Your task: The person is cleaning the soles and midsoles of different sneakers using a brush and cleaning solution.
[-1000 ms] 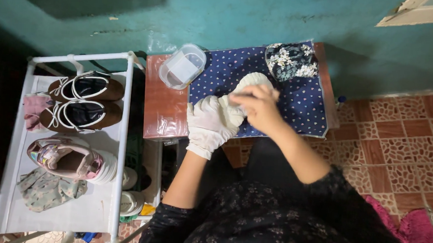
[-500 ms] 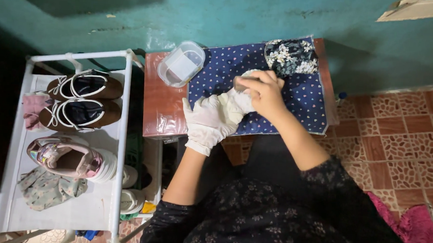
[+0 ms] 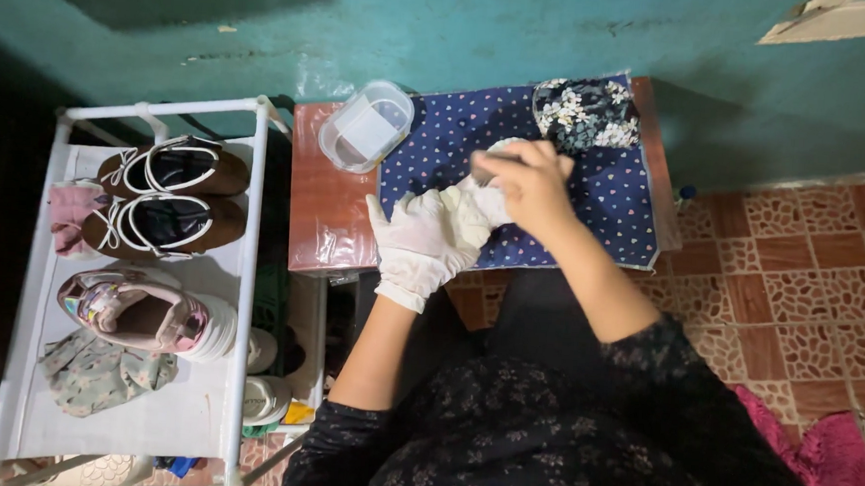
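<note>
My left hand (image 3: 416, 240) wears a white glove and rests at the front edge of a dark blue dotted cloth (image 3: 615, 199). Its fingertips hold one end of a loose white glove (image 3: 482, 202). My bare right hand (image 3: 531, 182) is closed over the other end of that glove, just above the cloth. Most of the loose glove is hidden under my right hand. The cloth lies on a small reddish-brown table (image 3: 324, 211).
A clear plastic tub (image 3: 365, 126) stands at the table's back left, and a folded floral fabric (image 3: 587, 112) at the back right. To the left, a white shoe rack (image 3: 247, 262) holds brown sandals (image 3: 170, 197) and a pink shoe (image 3: 143, 310). A pink cloth (image 3: 839, 468) lies on the tiled floor.
My right hand has slid forward over the loose white glove and covers more of it. My gloved left hand has stayed almost in place.
</note>
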